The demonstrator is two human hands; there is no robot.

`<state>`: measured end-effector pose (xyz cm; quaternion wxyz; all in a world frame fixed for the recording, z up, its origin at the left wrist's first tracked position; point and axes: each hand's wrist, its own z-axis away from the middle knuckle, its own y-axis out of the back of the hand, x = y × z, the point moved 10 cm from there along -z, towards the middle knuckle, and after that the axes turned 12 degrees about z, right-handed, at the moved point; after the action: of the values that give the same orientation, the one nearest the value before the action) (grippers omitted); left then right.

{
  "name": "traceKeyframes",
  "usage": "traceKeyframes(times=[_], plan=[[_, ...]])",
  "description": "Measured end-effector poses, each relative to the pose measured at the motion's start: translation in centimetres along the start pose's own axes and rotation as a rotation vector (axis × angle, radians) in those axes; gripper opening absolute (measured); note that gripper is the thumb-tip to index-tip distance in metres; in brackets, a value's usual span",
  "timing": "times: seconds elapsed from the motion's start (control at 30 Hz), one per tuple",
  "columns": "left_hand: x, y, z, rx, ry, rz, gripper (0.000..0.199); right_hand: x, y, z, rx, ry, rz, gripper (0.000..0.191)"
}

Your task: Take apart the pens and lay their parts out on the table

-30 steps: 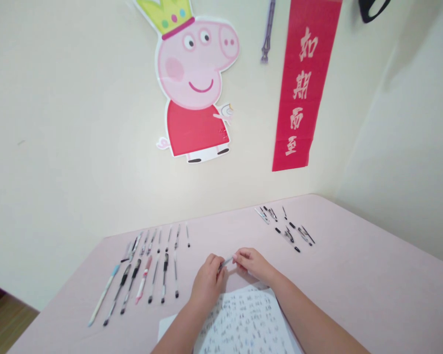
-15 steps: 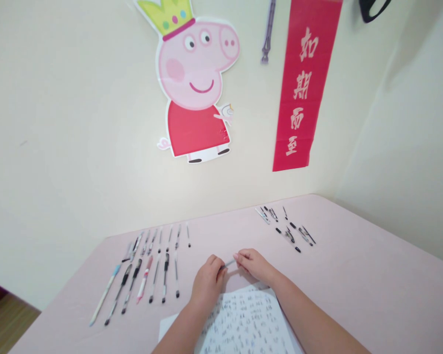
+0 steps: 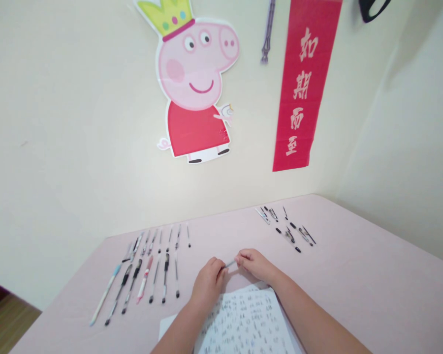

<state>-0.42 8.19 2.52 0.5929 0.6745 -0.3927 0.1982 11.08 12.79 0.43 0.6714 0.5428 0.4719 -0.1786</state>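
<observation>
A thin pen (image 3: 230, 264) is stretched between my two hands, just beyond the written sheets. My left hand (image 3: 208, 281) has its fingers closed round one end, and my right hand (image 3: 256, 264) pinches the other end. Beneath my forearms lie white papers (image 3: 248, 322) covered with handwriting. To the left, several pens stand in two rows, among them a pink pen (image 3: 145, 279), a light blue and cream pen (image 3: 105, 295) and a black-gripped pen (image 3: 166, 277).
On the pink table (image 3: 354, 275), small pen parts (image 3: 288, 235) lie in loose groups at the back right. Behind it, the wall carries a cartoon pig cutout (image 3: 197, 98) and a red banner (image 3: 302, 88).
Both hands have shifted very slightly to the right with the pen between them. The pens and pen parts on the table have stayed where they were.
</observation>
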Motion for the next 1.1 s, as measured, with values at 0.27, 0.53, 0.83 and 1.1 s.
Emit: traceKeyframes(times=[0.27,0.53,0.83,1.1], plan=[[-0.2,0.0,0.1,-0.001,0.018,-0.027,0.021,0.2,-0.3,-0.3,-0.034,0.054,-0.192,0.022],[-0.1,0.1,0.1,0.012,-0.008,-0.050,0.020,1.3,-0.8,-0.6,-0.035,-0.002,-0.169,0.037],[-0.2,0.0,0.0,0.001,-0.003,-0.067,0.020,0.7,-0.4,-0.3,-0.041,-0.001,-0.154,0.025],[0.0,0.2,0.0,0.009,-0.010,-0.071,0.021,0.9,-0.5,-0.4,-0.022,-0.003,-0.063,0.041]])
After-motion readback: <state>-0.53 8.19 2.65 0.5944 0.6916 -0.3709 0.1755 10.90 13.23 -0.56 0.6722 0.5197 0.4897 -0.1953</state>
